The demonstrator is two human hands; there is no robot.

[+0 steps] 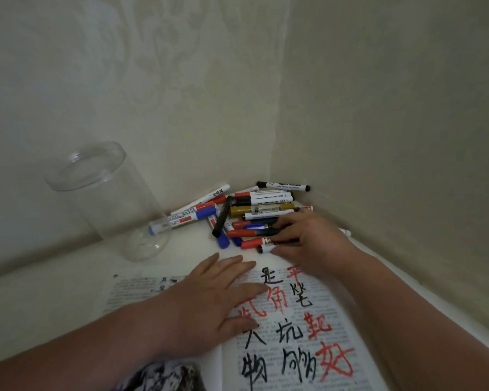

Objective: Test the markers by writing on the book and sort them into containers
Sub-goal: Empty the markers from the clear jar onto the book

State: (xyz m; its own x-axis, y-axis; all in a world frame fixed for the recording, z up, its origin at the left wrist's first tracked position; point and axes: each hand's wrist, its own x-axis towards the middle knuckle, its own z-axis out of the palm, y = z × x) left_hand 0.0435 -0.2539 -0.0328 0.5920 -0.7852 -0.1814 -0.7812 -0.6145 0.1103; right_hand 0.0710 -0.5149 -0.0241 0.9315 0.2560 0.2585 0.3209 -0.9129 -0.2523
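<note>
The jar at the left of the frame is clear and glossy; glass or plastic, I can't say. The markers heaped in the corner look like smooth plastic, the gold marker faintly metallic. The book is thin matt printed paper. The bench is smooth and white, and the wall has a matt embossed covering.

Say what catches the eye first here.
The open book at bottom centre, covered in big red and black handwritten characters, with the left hand flat on it. Behind it, a pile of markers in the wall corner, the right hand on them. A clear jar stands left.
</note>
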